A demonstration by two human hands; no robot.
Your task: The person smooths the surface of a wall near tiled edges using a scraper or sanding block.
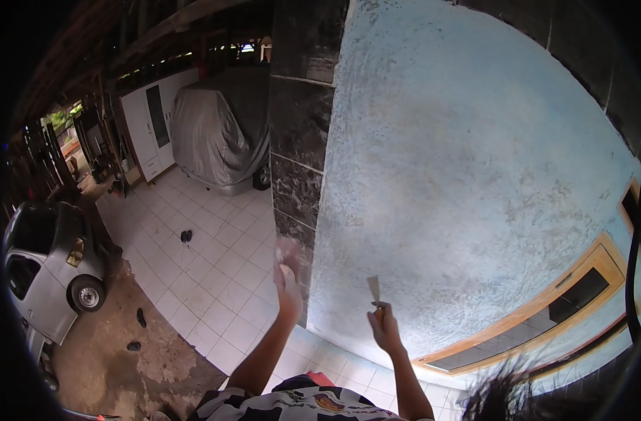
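My left hand [286, 286] is closed around the lower end of a flat reddish-brown piece [286, 254], which looks like sandpaper and has whitish dust on its face. It is held up in front of the dark tiled pillar [299, 133]. In my right hand [385, 331] is a putty knife [374, 288], its blade pointing up and its orange-yellow handle wrapped by my fingers. Behind the blade stretches the light blue wall [446, 175], patchy with grey, rough marks. The blade overlaps the wall's lower part in this view.
A wood-framed window [604, 252] sits at the wall's right. Pale floor tiles [187, 274] run left of the pillar, with dark footwear [186, 236] on them. Farther back stand a covered car [215, 133] and a white cabinet [141, 123]. A silver car [54, 259] is at left.
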